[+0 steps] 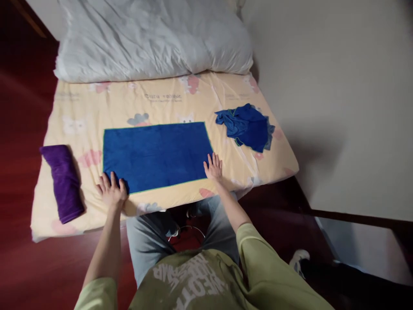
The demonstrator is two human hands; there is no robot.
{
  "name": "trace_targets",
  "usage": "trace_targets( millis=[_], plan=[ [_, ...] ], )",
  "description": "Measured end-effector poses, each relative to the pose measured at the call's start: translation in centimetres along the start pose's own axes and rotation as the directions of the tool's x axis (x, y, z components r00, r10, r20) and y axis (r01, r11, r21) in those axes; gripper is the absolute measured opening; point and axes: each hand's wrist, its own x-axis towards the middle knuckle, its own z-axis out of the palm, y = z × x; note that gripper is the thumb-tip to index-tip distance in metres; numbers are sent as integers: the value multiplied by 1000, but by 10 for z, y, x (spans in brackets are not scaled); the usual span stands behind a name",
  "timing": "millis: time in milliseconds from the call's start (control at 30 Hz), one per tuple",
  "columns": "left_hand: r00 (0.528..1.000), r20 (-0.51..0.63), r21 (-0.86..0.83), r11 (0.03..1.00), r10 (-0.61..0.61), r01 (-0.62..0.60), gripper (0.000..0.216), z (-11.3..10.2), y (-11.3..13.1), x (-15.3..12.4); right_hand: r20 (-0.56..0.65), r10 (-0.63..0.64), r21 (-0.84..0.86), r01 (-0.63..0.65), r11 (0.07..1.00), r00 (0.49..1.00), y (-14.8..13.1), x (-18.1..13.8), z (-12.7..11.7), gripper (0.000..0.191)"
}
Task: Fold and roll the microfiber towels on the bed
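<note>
A dark blue towel (156, 154) with a green edge lies spread flat on the yellow patterned bed sheet (90, 107). My left hand (111, 191) rests open on the towel's near left corner, fingers spread. My right hand (213, 167) lies flat and open on the towel's near right corner. Neither hand holds anything.
A crumpled blue cloth (247, 125) lies to the right of the towel. A rolled purple towel (64, 181) sits at the bed's left edge. A white duvet (151, 38) is piled at the far end. A wall runs along the right; dark red floor surrounds the bed.
</note>
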Motion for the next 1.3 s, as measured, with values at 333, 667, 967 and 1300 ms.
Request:
trace_targets(
  millis=[333,667,967,1300],
  plan=[
    [999,-13,-366,930,-32,25,56,22,60,-163,28,-265,132,259,957,964,-60,120,-28,53],
    [908,402,-868,266,-119,419,72,81,159,-163,291,-529,144,511,848,797,-236,266,27,53],
    [781,436,-834,125,-447,538,67,95,180,-142,468,-516,312,412,856,718,-250,300,29,46],
    [777,377,-855,132,-505,501,58,101,189,-144,448,-534,359,403,842,717,-249,311,34,27]
  ],
)
